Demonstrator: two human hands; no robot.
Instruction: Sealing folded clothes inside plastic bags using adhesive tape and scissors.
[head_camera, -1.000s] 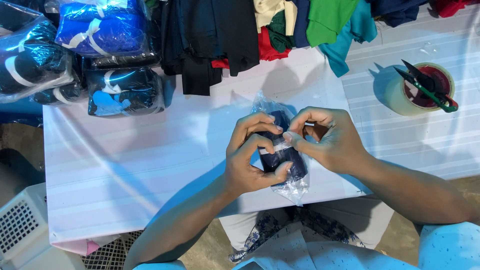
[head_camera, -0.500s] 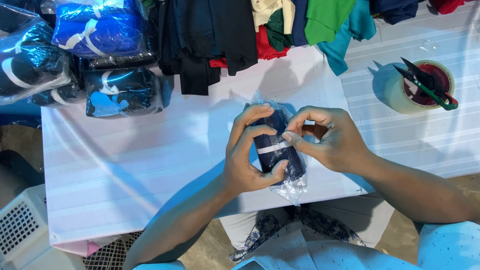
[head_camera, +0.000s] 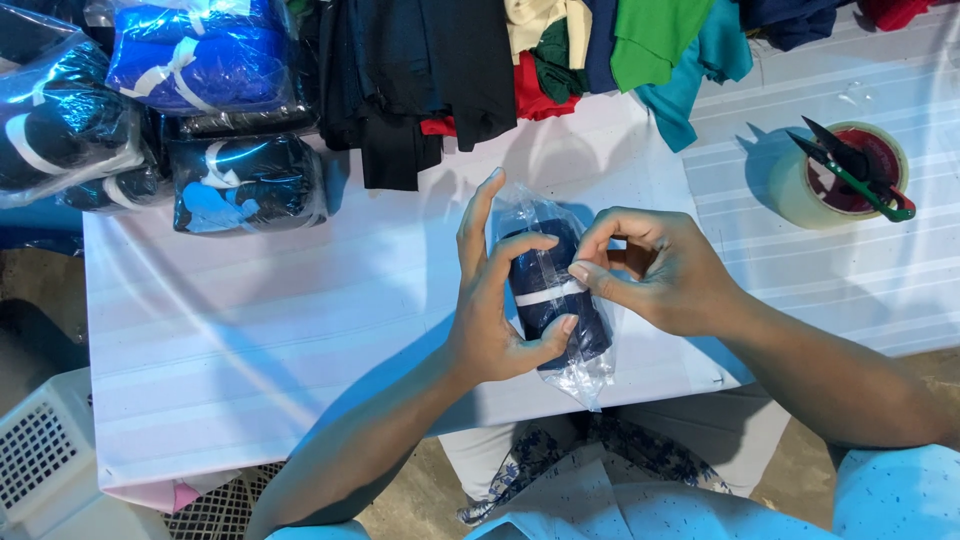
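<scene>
1. The bagged dark-blue roll (head_camera: 550, 290) is a rolled garment in a clear plastic bag, held just above the near edge of the counter (head_camera: 250, 320), between the two hands and well to the near left of the tape roll (head_camera: 835, 180).
2. The left hand (head_camera: 495, 300) cups the roll's left side: its grip is half spread, thumb under the near end, one finger curled over the top and the forefinger standing straight up, off the bag. With so few fingers on slick plastic, I judge the roll could slide or unwind.
3. The right hand (head_camera: 660, 275) has its grip pressed together, pinching the end of the white tape strip (head_camera: 545, 295) that crosses the middle of the roll. If that pinch pulls sideways, the strip may wrinkle, stick to itself or lift off.
4. The loose bag tail (head_camera: 585, 375) hangs off the near end of the roll, past the counter's edge and over the person's lap. Left unfolded, it could keep the pack from closing neatly.
5. The roll sits close to the counter's near edge; a slip would likely send it down into the lap or onto the floor.
6. The green-handled snips (head_camera: 860, 175) rest across the tape roll, well to the far right of the roll. A hasty reach there risks a nick, or knocking them off.
7. Finished packs (head_camera: 200, 120) and folded clothes (head_camera: 520, 60) lie at the far side, well apart from the roll, and seem in no danger.
</scene>
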